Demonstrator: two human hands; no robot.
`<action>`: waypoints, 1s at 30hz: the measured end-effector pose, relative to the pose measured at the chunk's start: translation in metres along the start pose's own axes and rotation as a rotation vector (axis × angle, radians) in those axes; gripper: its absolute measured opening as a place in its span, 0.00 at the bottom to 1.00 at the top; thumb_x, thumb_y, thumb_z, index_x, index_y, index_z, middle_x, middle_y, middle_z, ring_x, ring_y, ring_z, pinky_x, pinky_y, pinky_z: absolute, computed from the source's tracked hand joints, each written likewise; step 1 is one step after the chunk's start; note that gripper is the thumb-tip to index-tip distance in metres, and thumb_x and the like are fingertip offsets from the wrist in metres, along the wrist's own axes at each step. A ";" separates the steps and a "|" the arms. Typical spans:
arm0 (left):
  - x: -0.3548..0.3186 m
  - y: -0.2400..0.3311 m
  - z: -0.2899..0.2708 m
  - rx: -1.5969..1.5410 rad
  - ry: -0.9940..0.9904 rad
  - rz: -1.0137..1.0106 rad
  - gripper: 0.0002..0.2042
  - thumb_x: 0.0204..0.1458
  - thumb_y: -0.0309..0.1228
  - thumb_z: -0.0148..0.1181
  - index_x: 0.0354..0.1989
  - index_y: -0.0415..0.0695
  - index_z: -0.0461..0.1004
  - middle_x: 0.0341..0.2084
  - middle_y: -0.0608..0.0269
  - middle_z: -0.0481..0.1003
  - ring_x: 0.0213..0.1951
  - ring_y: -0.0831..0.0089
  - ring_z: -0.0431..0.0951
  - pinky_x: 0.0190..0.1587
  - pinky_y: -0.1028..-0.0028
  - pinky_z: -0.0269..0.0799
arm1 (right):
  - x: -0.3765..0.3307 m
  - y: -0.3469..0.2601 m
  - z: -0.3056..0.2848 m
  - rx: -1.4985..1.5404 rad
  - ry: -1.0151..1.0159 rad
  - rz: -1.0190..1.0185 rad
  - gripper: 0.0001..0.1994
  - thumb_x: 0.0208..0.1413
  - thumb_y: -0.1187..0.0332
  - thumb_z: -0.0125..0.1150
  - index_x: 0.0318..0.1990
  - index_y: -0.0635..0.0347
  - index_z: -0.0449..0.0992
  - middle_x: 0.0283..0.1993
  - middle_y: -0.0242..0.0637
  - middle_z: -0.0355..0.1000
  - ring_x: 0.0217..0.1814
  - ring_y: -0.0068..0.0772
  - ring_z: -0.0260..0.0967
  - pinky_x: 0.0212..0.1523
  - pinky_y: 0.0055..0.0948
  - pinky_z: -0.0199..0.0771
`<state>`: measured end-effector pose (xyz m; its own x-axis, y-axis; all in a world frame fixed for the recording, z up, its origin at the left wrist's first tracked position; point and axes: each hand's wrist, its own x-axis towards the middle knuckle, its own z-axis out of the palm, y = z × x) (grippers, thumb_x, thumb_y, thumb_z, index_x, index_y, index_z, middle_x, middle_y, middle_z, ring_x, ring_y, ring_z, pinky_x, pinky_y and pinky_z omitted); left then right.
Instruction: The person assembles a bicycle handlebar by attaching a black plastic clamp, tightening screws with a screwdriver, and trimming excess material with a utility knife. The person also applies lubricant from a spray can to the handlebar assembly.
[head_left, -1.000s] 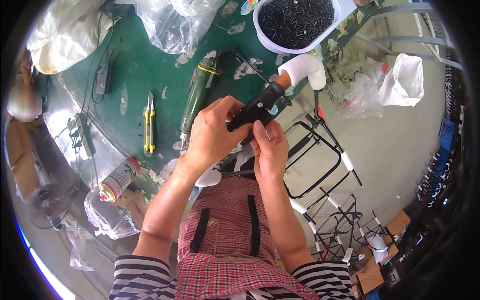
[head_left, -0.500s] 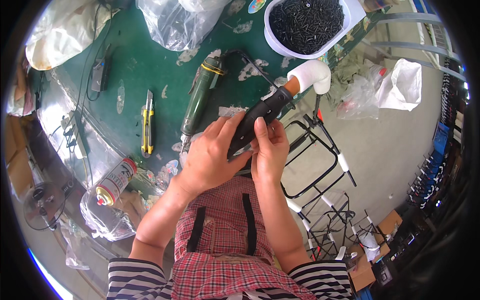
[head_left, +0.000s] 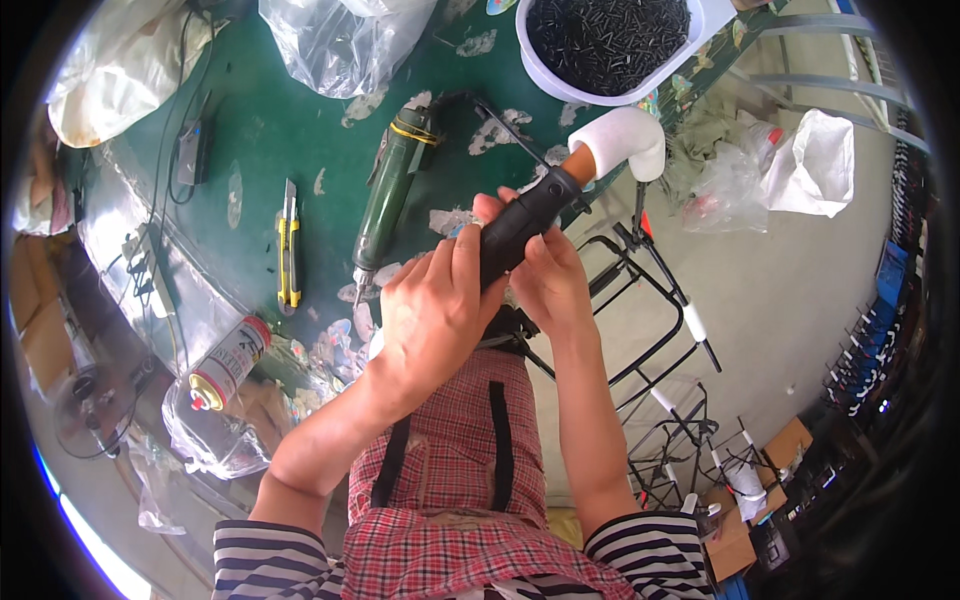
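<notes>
A thick black sleeve [head_left: 525, 225] on a brown tube [head_left: 580, 165] slants up and to the right before me. The tube's curved end is wrapped in white foam [head_left: 625, 138]. My left hand [head_left: 430, 315] is closed round the sleeve's lower part from the left. My right hand [head_left: 548, 280] grips the same sleeve from the right, with fingertips showing on its far side. The sleeve's lower end is hidden behind my hands. A black metal tube frame [head_left: 640, 265] lies below and right of it. The green electric screwdriver [head_left: 393, 190] lies left of my hands.
A yellow utility knife [head_left: 289, 250] lies on the green table [head_left: 260, 150], its blade out. A spray can [head_left: 230, 362] is at the left edge. A white tub [head_left: 640, 95] of black screws and a clear plastic bag [head_left: 345, 45] stand at the back. Several frames [head_left: 680, 440] stand at right.
My right hand has shifted its grip; its fingers now reach round the far side of the sleeve. The sleeve has turned a little, showing a round hole near its upper end.
</notes>
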<state>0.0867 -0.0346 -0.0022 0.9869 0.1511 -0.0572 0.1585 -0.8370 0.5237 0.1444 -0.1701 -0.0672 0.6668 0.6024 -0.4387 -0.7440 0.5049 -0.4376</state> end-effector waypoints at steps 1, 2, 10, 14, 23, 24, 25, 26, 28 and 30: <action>0.000 0.001 0.001 0.015 0.005 0.000 0.26 0.43 0.32 0.70 0.49 0.35 0.69 0.25 0.56 0.73 0.24 0.58 0.77 0.26 0.64 0.73 | 0.008 0.003 -0.010 -0.001 -0.077 -0.023 0.38 0.51 0.54 0.71 0.64 0.64 0.62 0.58 0.42 0.70 0.63 0.39 0.66 0.67 0.39 0.62; 0.001 0.003 0.002 0.037 0.003 -0.012 0.25 0.43 0.32 0.70 0.49 0.35 0.69 0.25 0.56 0.73 0.24 0.58 0.77 0.26 0.64 0.73 | 0.014 0.006 -0.017 0.000 -0.159 -0.042 0.39 0.49 0.53 0.72 0.64 0.64 0.62 0.57 0.42 0.70 0.62 0.39 0.66 0.68 0.39 0.62; 0.003 -0.003 -0.001 -0.080 -0.055 -0.031 0.25 0.43 0.30 0.70 0.50 0.34 0.70 0.26 0.51 0.76 0.24 0.54 0.78 0.27 0.63 0.74 | 0.023 0.019 -0.025 0.117 -0.213 -0.091 0.34 0.48 0.58 0.75 0.59 0.62 0.65 0.52 0.41 0.73 0.60 0.41 0.67 0.66 0.42 0.63; 0.010 -0.014 -0.011 -0.240 -0.191 -0.057 0.23 0.44 0.30 0.69 0.48 0.34 0.71 0.24 0.47 0.76 0.25 0.50 0.78 0.28 0.62 0.73 | 0.023 0.008 -0.018 0.089 -0.265 0.011 0.33 0.50 0.55 0.72 0.59 0.63 0.65 0.51 0.42 0.73 0.63 0.43 0.65 0.69 0.44 0.59; 0.017 -0.020 -0.018 -0.356 -0.251 -0.089 0.18 0.43 0.34 0.69 0.37 0.36 0.72 0.20 0.48 0.74 0.23 0.47 0.77 0.27 0.59 0.73 | 0.018 0.012 -0.013 0.074 -0.241 -0.050 0.31 0.54 0.54 0.68 0.59 0.62 0.65 0.54 0.42 0.72 0.66 0.44 0.63 0.70 0.44 0.58; 0.012 -0.017 -0.012 -0.314 -0.187 -0.075 0.17 0.43 0.34 0.69 0.37 0.37 0.72 0.20 0.49 0.74 0.23 0.48 0.77 0.27 0.59 0.73 | 0.017 0.011 -0.010 0.098 -0.256 -0.025 0.30 0.54 0.56 0.69 0.59 0.62 0.65 0.54 0.43 0.72 0.66 0.43 0.63 0.69 0.44 0.58; 0.008 -0.014 -0.009 -0.272 -0.123 -0.062 0.17 0.43 0.34 0.68 0.38 0.37 0.72 0.20 0.50 0.75 0.22 0.49 0.77 0.27 0.59 0.73 | 0.016 0.009 -0.005 0.122 -0.272 0.001 0.30 0.53 0.58 0.70 0.59 0.61 0.65 0.54 0.43 0.72 0.66 0.42 0.63 0.69 0.45 0.59; 0.005 -0.011 -0.007 -0.221 -0.123 -0.078 0.18 0.43 0.33 0.69 0.41 0.37 0.72 0.21 0.49 0.75 0.24 0.49 0.78 0.27 0.60 0.73 | 0.016 0.008 -0.003 0.145 -0.284 0.027 0.29 0.53 0.60 0.71 0.58 0.61 0.66 0.54 0.44 0.72 0.65 0.42 0.64 0.69 0.45 0.59; 0.001 -0.007 -0.004 -0.118 -0.121 -0.113 0.22 0.43 0.30 0.71 0.46 0.37 0.73 0.25 0.48 0.77 0.26 0.50 0.79 0.27 0.61 0.73 | 0.019 0.017 -0.002 0.119 -0.273 -0.022 0.25 0.53 0.64 0.70 0.56 0.59 0.67 0.52 0.44 0.73 0.65 0.43 0.64 0.68 0.45 0.60; 0.000 -0.007 -0.010 -0.114 -0.201 -0.177 0.23 0.43 0.32 0.71 0.47 0.37 0.72 0.28 0.49 0.78 0.28 0.51 0.80 0.29 0.62 0.75 | 0.021 0.023 0.002 0.114 -0.224 -0.038 0.20 0.54 0.67 0.68 0.52 0.58 0.68 0.48 0.44 0.74 0.61 0.43 0.67 0.68 0.46 0.60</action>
<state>0.0853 -0.0234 0.0027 0.9325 0.1725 -0.3174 0.3352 -0.7407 0.5822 0.1414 -0.1445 -0.0852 0.6780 0.6972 -0.2328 -0.7268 0.5886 -0.3540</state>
